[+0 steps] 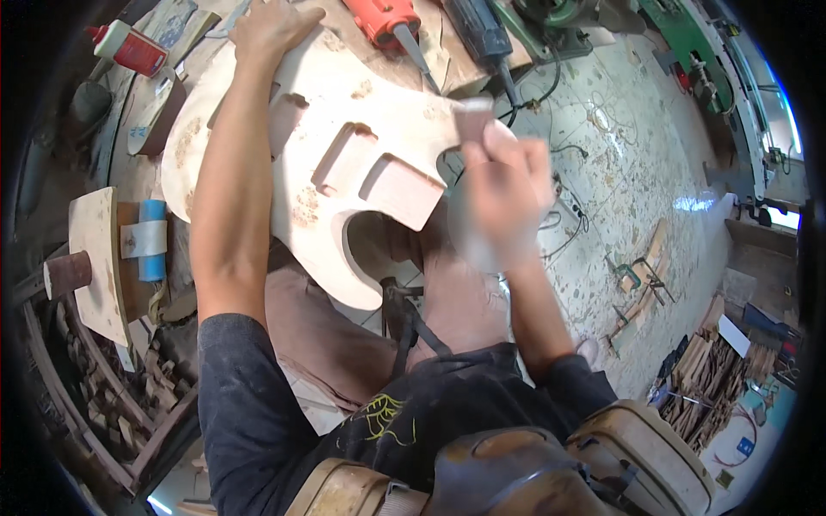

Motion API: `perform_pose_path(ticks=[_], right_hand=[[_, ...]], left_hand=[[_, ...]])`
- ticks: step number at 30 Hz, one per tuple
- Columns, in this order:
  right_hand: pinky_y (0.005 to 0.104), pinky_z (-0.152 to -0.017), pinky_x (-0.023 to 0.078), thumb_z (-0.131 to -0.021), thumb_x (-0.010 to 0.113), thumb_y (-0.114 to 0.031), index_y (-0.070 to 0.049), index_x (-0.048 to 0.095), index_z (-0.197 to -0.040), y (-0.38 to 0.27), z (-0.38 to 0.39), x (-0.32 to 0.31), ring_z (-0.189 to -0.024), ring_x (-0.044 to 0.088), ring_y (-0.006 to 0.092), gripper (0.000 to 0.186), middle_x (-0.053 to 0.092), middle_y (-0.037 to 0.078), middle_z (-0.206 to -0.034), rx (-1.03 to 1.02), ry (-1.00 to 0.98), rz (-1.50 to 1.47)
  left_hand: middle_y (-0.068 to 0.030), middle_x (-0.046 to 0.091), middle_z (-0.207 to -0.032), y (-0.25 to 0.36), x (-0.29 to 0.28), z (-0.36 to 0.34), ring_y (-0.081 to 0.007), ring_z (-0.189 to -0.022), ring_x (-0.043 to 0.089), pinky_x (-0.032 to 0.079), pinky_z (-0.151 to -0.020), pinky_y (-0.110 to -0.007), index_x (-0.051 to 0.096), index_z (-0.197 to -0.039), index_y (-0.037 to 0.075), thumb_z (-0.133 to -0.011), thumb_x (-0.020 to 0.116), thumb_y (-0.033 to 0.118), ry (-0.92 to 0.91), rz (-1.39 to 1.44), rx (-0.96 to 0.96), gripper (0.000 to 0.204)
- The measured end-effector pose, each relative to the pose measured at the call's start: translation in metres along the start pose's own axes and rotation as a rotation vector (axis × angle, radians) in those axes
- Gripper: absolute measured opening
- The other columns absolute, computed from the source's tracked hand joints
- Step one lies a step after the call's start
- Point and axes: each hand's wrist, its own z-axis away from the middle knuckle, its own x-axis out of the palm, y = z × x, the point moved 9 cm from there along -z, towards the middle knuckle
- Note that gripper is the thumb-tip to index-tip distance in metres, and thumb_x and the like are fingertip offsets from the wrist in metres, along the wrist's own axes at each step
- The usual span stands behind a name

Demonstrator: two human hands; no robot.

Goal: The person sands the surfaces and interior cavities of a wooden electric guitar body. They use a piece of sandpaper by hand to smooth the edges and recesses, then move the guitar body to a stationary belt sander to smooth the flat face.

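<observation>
L hand [274,30] pressed flat, open, on the far end of the unfinished guitar body [327,155] across the lap to steady it, while R hand [503,198], blurred, pinched prob. a sandpaper scrap [471,120] against its horn edge.

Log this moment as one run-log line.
left hand: steadies unfinished guitar body at far edge | right hand: blurred, presses sandpaper on horn | body on lap
</observation>
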Motion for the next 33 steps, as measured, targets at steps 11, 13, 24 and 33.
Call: perform_pose_path(ticks=[11,13,24,33], right_hand=[[0.0378,-0.054,0.054,-0.082,0.081,-0.012,-0.006,0.072,-0.106,0.012,0.016,-0.007,-0.068,0.066,0.0275,0.026,0.061,0.012,-0.089,-0.039,-0.003,0.030],[0.0380,-0.056,0.054,-0.083,0.080,-0.015,-0.007,0.072,-0.107,0.024,0.012,-0.012,-0.068,0.066,0.0283,0.026,0.062,0.012,-0.091,0.052,0.096,-0.011],[0.0253,-0.054,0.047,-0.084,0.080,-0.004,-0.001,0.070,-0.109,0.056,0.016,-0.122,-0.072,0.059,0.0138,0.028,0.063,0.009,-0.094,0.147,0.269,-0.030],[0.0207,-0.052,0.035,-0.089,0.077,-0.007,0.001,0.069,-0.108,0.125,0.116,-0.125,-0.065,0.043,0.0046,0.022,0.057,0.003,-0.096,0.488,0.133,-0.435]], left_hand=[[-0.0241,0.052,-0.144,-0.001,0.014,0.000,-0.0472,-0.130,0.051,0.038,-0.108,-0.058,0.068,-0.129,0.006,-0.077,0.063,0.056,-0.135,0.017,-0.088,0.072],[-0.0238,0.053,-0.143,0.001,0.012,-0.003,-0.0467,-0.130,0.051,0.039,-0.108,-0.058,0.068,-0.128,0.005,-0.078,0.063,0.057,-0.144,0.006,-0.090,0.072],[-0.0289,0.062,-0.126,0.012,-0.017,0.027,-0.0425,-0.111,0.063,0.049,-0.098,-0.045,0.071,-0.108,0.001,-0.090,0.057,0.041,0.141,0.327,0.151,0.046],[-0.0235,0.025,-0.163,0.142,-0.015,0.210,-0.0403,-0.153,0.019,0.016,-0.124,-0.050,0.036,-0.154,0.004,-0.105,0.036,0.052,-0.192,0.090,0.471,0.069]])
